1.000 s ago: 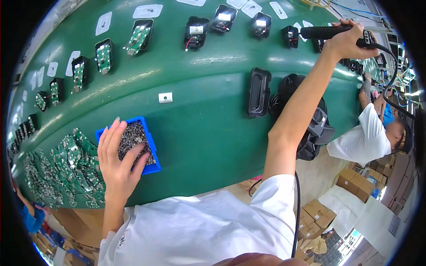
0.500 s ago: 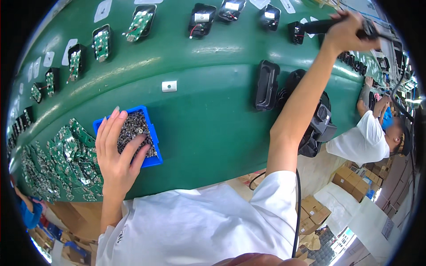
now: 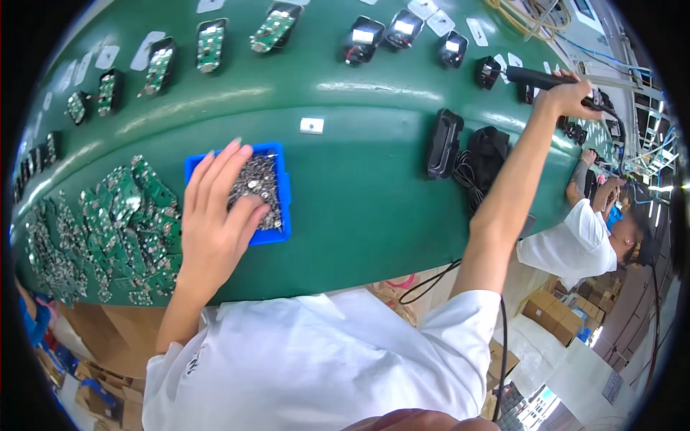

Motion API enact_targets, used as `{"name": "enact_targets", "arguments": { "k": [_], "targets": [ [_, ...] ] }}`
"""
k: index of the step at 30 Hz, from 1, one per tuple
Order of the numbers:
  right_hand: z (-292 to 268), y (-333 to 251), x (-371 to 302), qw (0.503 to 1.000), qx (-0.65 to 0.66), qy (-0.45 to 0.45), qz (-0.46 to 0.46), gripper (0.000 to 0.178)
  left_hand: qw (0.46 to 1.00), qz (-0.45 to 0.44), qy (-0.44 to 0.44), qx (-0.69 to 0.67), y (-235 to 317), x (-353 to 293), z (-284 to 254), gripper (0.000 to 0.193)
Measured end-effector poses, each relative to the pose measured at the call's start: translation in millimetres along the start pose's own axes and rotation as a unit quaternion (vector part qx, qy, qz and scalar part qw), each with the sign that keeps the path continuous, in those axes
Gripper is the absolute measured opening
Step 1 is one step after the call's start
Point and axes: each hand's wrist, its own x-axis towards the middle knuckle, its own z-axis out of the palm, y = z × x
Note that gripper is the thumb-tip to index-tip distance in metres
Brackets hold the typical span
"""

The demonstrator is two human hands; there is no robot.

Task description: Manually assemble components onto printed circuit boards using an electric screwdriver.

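A blue bin (image 3: 286, 188) full of small metal screws (image 3: 253, 176) sits on the green table in front of me. Over its left side lies my left hand (image 3: 223, 197), fingers spread, with the thumb and index finger bent down among the screws. Out to the far right, my right hand (image 3: 569, 99) grips a black electric screwdriver (image 3: 535, 77) lying nearly level. Its bit points left at a small black housing (image 3: 487, 72), close to or touching it; I cannot tell which.
Green circuit boards (image 3: 122, 223) are heaped left of the bin. Black housings with boards (image 3: 211, 47) line the raised far strip. A small metal plate (image 3: 311, 126), a black tray (image 3: 445, 144) and a coiled cable (image 3: 467, 176) lie nearer. A co-worker (image 3: 575, 241) sits at right.
The whole view has shifted, with the bin now farther right in the picture. My right hand's screwdriver has come level beside the housing. My left hand stays at the bin, thumb and index finger closer together.
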Motion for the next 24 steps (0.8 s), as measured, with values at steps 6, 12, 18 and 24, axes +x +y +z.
{"name": "enact_targets", "arguments": {
  "k": [6, 12, 18, 24],
  "targets": [
    [13.5, -90.5, 10.0, 0.983, 0.120, -0.026, 0.140, 0.038, 0.992, 0.035, 0.097, -0.079, -10.1, -5.4, -4.6, 0.018],
    [44.4, -253.3, -86.7, 0.769, 0.463, -0.336, 0.285, 0.033, 0.911, -0.068, 0.111, -0.391, 4.3, -19.5, 4.9, 0.016],
    [78.5, -307.0, -181.6, 0.725, 0.557, -0.296, 0.277, 0.034, 0.839, -0.043, 0.086, -0.535, 22.2, -13.5, -13.3, 0.021],
    [86.7, -311.4, -197.5, 0.583, 0.600, -0.442, 0.325, 0.046, 0.833, 0.029, 0.105, -0.542, 27.3, -19.3, -22.5, 0.022]
  ]
}}
